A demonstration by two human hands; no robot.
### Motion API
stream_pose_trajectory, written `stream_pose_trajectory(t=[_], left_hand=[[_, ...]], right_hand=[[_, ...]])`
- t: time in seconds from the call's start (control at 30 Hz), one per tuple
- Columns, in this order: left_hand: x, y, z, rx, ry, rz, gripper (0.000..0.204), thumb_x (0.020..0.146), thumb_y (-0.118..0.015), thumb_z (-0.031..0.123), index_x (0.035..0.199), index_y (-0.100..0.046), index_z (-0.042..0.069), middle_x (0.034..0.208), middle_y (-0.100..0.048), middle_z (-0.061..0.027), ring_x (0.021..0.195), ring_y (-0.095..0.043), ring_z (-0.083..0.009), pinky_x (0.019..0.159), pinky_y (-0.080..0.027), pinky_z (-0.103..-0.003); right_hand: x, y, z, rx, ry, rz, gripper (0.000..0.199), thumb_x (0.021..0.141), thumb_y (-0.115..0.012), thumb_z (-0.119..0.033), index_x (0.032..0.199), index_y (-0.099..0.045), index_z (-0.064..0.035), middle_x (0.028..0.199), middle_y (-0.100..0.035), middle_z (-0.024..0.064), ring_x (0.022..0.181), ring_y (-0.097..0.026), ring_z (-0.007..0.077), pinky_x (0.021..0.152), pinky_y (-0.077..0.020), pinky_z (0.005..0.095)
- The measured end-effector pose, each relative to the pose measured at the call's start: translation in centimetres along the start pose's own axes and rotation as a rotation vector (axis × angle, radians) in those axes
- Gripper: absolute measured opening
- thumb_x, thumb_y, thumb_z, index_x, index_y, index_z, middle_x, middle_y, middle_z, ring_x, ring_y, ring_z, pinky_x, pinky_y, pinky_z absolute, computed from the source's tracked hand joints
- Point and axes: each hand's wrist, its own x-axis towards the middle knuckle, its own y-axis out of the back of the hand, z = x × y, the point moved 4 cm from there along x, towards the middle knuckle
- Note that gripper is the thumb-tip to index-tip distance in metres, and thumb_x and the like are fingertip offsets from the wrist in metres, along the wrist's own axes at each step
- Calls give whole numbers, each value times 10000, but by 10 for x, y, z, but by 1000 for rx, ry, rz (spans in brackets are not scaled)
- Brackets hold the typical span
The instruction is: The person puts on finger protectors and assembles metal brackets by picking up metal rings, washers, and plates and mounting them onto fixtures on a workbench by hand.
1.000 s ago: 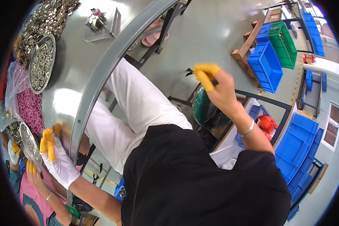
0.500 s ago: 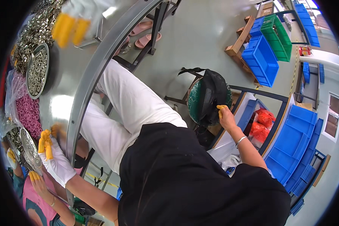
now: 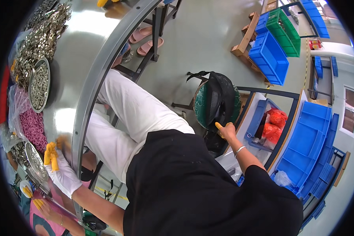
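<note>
Two hands: apart, one at each side of the person.
Right hand (image 3: 227, 129): has dropped from shoulder height to the green round stool (image 3: 202, 103); grip cannot be told.
Left hand (image 3: 61, 173): white-gloved, unmoved, fingers flat on the shiny steel table (image 3: 86, 51) beside the round metal dish of rings (image 3: 35, 161).

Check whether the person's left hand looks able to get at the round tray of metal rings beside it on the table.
Probably yes. The gloved left hand rests on the steel table right beside the round tray of metal rings, fingertips at its rim, with nothing between them.
</note>
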Motion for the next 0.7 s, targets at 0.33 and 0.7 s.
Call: stream_pose_trajectory(t=[0.33,0.7], left_hand=[[10,0,1,244,-99,-1,304,945,-509,-66,1243,-560,-41,1347,-536,-220,1304,-489,-303,1152,-373,-365],[20,-139,-14,492,-256,-40,339,907,-552,19,1244,-561,-25,1306,-553,-214,1246,-511,-313,1094,-397,-376]], right_hand=[[1,-25,19,188,95,307,505,816,-769,-280,1110,-556,72,1035,-636,234,908,-651,338,812,-525,395],[-3,-41,34,469,318,392,478,842,-738,-167,1185,-487,50,1069,-599,206,922,-632,340,836,-520,392]])
